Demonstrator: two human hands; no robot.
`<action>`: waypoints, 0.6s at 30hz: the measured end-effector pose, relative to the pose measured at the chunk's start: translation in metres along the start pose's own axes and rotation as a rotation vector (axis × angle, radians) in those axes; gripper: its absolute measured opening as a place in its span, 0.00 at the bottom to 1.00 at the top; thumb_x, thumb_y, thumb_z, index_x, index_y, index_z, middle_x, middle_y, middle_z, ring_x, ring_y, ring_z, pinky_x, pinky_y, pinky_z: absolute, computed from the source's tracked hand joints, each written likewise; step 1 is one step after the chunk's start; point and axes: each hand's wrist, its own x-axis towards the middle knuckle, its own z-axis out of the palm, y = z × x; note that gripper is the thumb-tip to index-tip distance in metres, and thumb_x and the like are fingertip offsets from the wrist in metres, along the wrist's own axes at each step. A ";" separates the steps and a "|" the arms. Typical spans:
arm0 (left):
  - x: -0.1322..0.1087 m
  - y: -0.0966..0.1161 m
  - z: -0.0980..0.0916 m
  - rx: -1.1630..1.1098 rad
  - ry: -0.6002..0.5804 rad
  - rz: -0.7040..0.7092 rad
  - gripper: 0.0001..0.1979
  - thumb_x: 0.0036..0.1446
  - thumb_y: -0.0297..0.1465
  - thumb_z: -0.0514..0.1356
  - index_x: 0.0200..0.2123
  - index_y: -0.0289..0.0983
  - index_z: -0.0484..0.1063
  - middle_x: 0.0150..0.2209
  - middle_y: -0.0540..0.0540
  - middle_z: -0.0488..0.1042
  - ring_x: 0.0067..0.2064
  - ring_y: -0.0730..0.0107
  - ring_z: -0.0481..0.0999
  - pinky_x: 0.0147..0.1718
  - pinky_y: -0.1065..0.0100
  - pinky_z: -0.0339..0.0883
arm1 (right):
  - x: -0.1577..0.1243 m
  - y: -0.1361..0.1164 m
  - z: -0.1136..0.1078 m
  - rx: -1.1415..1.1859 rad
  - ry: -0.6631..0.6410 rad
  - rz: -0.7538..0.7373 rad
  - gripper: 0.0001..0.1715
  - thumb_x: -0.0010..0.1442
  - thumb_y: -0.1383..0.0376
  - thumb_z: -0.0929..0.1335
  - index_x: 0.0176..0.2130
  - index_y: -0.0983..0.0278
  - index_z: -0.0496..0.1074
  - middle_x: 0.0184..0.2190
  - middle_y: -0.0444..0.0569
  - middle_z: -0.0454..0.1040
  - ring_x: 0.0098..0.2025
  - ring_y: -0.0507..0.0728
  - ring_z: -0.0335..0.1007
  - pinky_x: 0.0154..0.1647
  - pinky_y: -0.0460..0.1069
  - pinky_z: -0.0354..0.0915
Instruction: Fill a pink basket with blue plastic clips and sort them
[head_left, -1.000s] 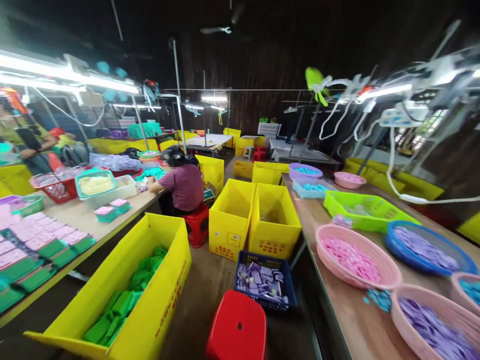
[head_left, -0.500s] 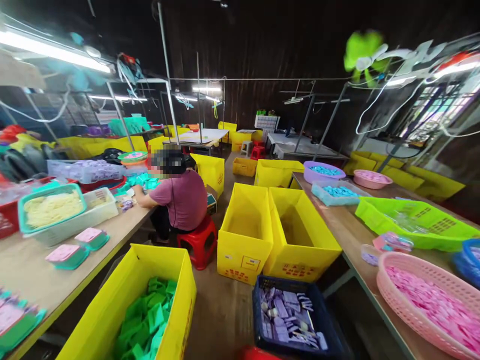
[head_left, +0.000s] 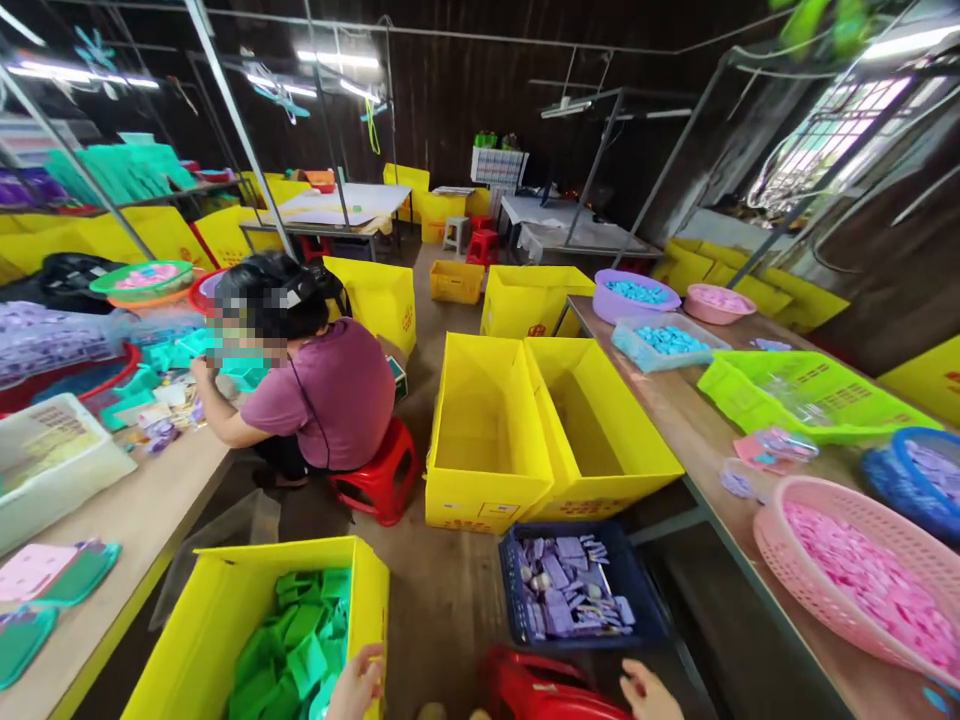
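Observation:
My left hand [head_left: 358,682] is at the bottom edge, in front of the near right corner of a yellow box [head_left: 371,590]. Its fingers are loosely spread with nothing visible in them; whether they touch the box I cannot tell. Green pieces [head_left: 304,640] fill that box. My right hand [head_left: 649,690] shows lower right, fingers apart and slightly bent, holding nothing. Between the hands is a partly blurred red stool [head_left: 551,688], nearer my right hand. Beyond it a dark blue crate [head_left: 514,590] holds purple pieces [head_left: 570,585] on the floor.
A person in a purple shirt [head_left: 345,390] sits on a red stool [head_left: 386,480] at the left table [head_left: 150,510]. Two yellow boxes [head_left: 487,430] stand mid-aisle. The right table [head_left: 712,470] bears a pink basket [head_left: 817,590], a lime tray [head_left: 795,400] and basins.
Both my hands have come into view at the bottom. The view has tipped downward and moved forward, and more of the near red stool shows.

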 end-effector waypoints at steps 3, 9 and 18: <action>0.017 0.030 -0.001 0.074 -0.059 -0.009 0.12 0.45 0.34 0.58 0.35 0.37 0.70 0.19 0.57 0.62 0.19 0.77 0.67 0.19 0.74 0.57 | 0.040 -0.039 -0.005 -0.096 -0.038 -0.036 0.11 0.39 0.57 0.62 0.23 0.55 0.71 0.26 0.49 0.75 0.33 0.63 0.75 0.43 0.58 0.70; 0.088 0.144 0.003 0.262 -0.025 0.143 0.19 0.52 0.36 0.55 0.46 0.34 0.68 0.26 0.53 0.69 0.25 0.75 0.72 0.27 0.73 0.65 | 0.124 -0.129 0.009 -0.365 -0.094 -0.096 0.16 0.50 0.64 0.61 0.37 0.64 0.73 0.35 0.53 0.76 0.38 0.59 0.74 0.47 0.51 0.66; 0.216 0.344 0.072 0.642 0.064 0.173 0.27 0.60 0.33 0.50 0.60 0.28 0.53 0.51 0.34 0.71 0.53 0.62 0.71 0.50 0.67 0.62 | 0.303 -0.265 0.072 -0.523 -0.242 -0.019 0.30 0.60 0.65 0.58 0.59 0.77 0.57 0.58 0.64 0.63 0.57 0.59 0.63 0.53 0.47 0.58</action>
